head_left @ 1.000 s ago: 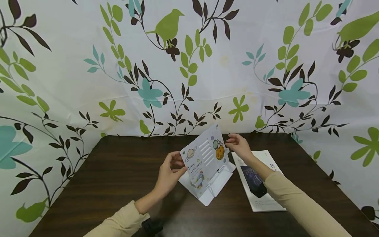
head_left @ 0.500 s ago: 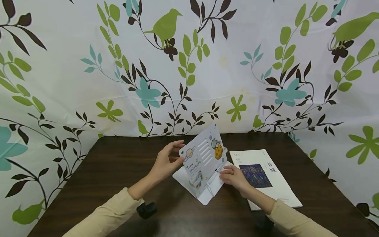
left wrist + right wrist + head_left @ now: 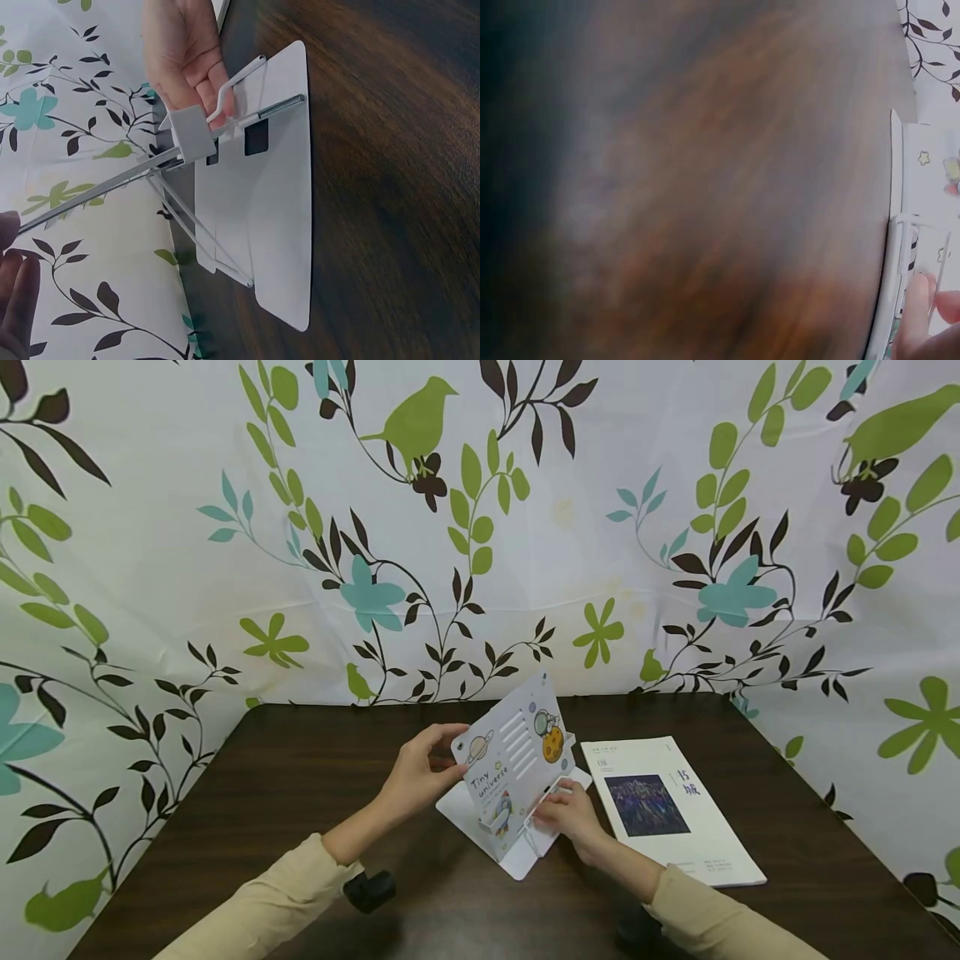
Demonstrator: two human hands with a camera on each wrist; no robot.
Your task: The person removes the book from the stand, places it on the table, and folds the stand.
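We see the left hand [image 3: 423, 768] pinching the tilted "Tiny universe" book stand [image 3: 491, 783] by its upper left edge, inside the desk's [image 3: 300, 777] far edge. The wire rest [image 3: 922, 223] runs low along its front, nearer the right hand [image 3: 575, 820], whose grip there we cannot tell. Toward the desk's right edge lies a magazine [image 3: 712, 827] reading "08" and "书城".

A white cloth [image 3: 480, 635], printed with green birds [image 3: 420, 422], dark brown twigs, green leaf sprays and teal flowers [image 3: 371, 593], hangs behind the table [image 3: 285, 793] and along both its sides, filling the upper part of the head view (a few shallow creases and faint yellowish patches show on it). The table has a dark brown top with streaky wood grain and rounded far corners, and the soft light leaves only blurred shadows on it.
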